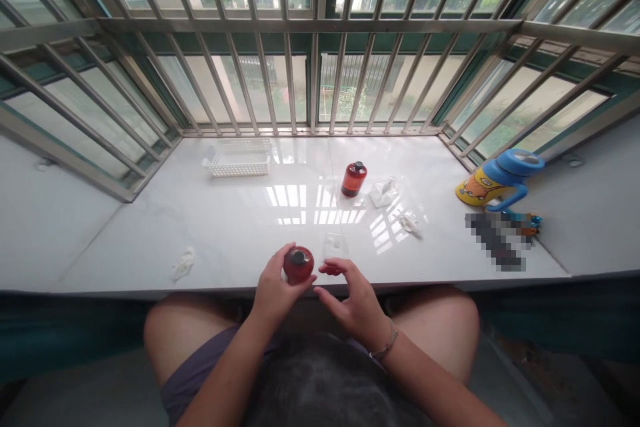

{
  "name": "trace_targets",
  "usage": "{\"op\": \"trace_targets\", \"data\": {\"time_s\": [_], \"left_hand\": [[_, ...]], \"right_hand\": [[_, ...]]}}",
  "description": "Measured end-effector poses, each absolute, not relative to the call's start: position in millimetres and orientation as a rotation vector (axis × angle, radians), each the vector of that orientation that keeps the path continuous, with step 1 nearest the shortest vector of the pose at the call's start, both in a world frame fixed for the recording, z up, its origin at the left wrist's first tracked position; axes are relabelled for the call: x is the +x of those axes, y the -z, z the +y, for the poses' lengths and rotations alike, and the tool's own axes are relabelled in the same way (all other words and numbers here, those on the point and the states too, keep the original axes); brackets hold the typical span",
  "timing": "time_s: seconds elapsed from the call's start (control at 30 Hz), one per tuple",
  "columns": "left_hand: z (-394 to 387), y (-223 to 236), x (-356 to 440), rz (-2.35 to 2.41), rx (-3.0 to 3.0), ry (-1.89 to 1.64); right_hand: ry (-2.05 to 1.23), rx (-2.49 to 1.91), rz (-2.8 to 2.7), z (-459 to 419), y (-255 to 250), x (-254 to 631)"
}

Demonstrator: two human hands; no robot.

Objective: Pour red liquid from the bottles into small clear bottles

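Observation:
My left hand [274, 287] is wrapped round a small red bottle [299, 264] with a dark top, held at the near edge of the white windowsill [225, 220]. My right hand [350, 300] hovers just to the right of it, fingers curled; a small red thing [331, 269], perhaps a cap, shows at its fingertips. A clear square piece [335, 244] lies just beyond my hands. A second red bottle [354, 179] with a black cap stands upright farther back, near the middle.
A white slotted basket [238, 158] sits at the back left. Clear wrappers [384, 192] and a crumpled bit [411, 223] lie right of the far bottle; another scrap [183, 264] lies left. A yellow and blue cup [495, 180] lies at the right. Window bars [315, 80] close the back.

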State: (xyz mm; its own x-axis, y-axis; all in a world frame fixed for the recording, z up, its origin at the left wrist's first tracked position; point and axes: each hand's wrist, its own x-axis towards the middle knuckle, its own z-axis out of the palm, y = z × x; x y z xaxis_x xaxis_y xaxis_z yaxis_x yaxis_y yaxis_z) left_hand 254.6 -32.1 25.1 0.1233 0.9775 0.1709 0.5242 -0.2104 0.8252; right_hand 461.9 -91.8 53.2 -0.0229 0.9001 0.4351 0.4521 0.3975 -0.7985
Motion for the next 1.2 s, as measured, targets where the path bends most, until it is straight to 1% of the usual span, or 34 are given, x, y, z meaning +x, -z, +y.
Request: {"op": "trace_targets", "data": {"time_s": [0.33, 0.6, 0.83, 1.03, 1.2], "left_hand": [[-74, -20, 267, 1.271, 2.052, -0.954], [-75, -22, 270, 1.279, 2.092, -0.972], [-74, -19, 270, 1.288, 2.064, -0.946], [-74, -22, 273, 1.216, 2.197, -0.943], [-74, -27, 274, 1.211, 2.211, -0.945]], "right_hand": [[-0.577, -1.322, -1.608, -94, -56, 459], [-0.616, -1.313, -1.612, -96, -61, 462], [-0.629, -1.169, -1.757, -97, -68, 469], [-0.513, -1.312, -1.753, -98, -73, 468], [-0.631, -1.199, -1.930, -99, -87, 474]]}}
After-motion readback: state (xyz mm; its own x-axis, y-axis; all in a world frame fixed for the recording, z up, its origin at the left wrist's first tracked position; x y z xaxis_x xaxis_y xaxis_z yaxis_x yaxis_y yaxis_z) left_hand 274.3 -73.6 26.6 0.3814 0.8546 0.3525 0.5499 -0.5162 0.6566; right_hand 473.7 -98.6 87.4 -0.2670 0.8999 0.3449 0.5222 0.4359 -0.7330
